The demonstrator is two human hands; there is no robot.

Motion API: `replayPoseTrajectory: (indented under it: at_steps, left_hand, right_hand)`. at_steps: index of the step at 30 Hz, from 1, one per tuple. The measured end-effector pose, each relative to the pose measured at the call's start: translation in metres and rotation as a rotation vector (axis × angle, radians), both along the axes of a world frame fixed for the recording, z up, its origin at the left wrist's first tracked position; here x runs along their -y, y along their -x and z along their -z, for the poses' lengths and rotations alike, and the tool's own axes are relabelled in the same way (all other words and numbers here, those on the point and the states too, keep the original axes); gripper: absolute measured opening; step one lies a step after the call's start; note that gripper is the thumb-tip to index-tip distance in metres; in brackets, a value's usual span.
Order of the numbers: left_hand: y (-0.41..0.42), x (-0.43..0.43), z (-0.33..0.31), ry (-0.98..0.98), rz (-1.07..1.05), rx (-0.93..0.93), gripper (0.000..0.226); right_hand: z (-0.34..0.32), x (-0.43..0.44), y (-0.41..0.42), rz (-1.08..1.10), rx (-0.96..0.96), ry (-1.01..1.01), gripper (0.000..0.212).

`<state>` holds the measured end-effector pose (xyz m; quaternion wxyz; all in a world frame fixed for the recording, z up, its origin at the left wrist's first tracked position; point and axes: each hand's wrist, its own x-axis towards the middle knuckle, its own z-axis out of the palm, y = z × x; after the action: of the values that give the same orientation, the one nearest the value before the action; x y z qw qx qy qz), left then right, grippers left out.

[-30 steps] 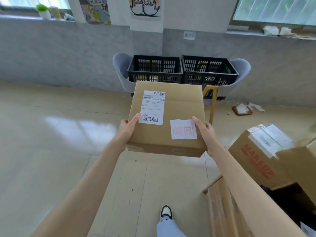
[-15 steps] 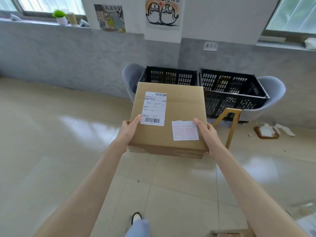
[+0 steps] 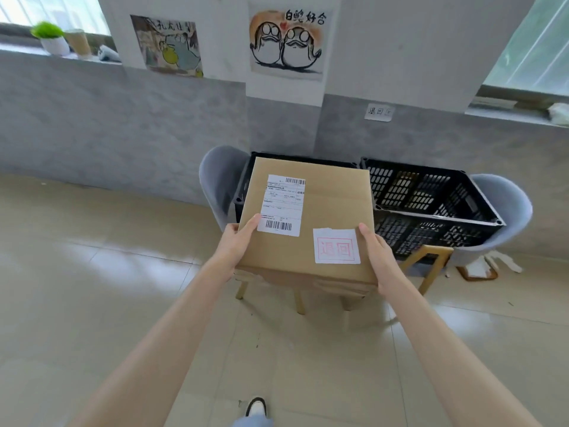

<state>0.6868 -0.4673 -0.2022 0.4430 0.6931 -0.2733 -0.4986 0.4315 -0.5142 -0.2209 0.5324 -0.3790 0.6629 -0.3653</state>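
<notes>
one box point(image 3: 334, 204) — two black crates point(image 3: 431, 197)

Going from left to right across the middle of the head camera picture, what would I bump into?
Left hand → shipping label → red-stamped sticker → right hand, all on the cardboard box → right-hand black crate → right-hand grey chair.
</notes>
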Motion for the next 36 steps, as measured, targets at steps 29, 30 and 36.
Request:
replayPoseTrajectory:
  at_steps: [29, 30, 36]
  left_hand:
    - [-0.051, 0.339, 0.035, -0.199, 0.006, 0.066, 0.064]
    - [-0.052, 0.347, 0.039, -0.209, 0.002, 0.069, 0.065]
    - [-0.067, 0.397, 0.074, -0.277, 0.018, 0.079, 0.065]
  right_hand:
    - [0.045, 0.348, -0.06, -0.066, 0.061, -0.107, 0.059]
    - [0.05, 0.358, -0.062, -0.076, 0.069, -0.109, 0.058]
    - [0.089, 0.404, -0.075, -0.085, 0.083, -0.154, 0.058]
